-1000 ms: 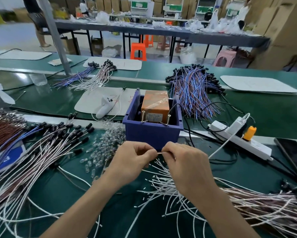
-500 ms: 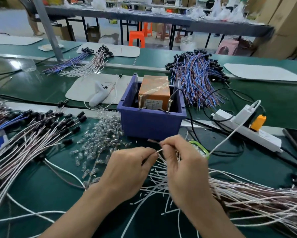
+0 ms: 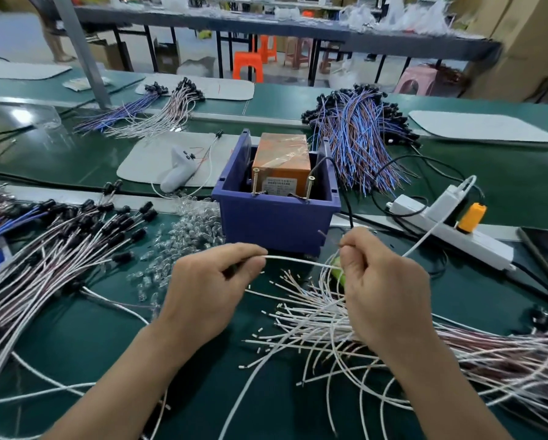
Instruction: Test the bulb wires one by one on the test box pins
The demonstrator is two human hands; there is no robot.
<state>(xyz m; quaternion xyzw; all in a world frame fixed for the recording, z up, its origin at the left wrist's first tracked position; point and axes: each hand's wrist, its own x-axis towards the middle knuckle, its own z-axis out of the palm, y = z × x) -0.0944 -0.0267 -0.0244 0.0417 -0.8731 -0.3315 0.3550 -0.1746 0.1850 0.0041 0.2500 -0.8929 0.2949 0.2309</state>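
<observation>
While the left hand (image 3: 209,290) pinches a white wire (image 3: 298,260), the right hand (image 3: 383,290) grips its other end

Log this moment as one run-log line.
left hand: pinches white wire | right hand: pinches same wire | pins: no contact yet | test box: hands short of it

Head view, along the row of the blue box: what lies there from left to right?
Black-capped wires → pile of clear bulbs → blue test box → white power strip → dark phone at the right edge.
</observation>
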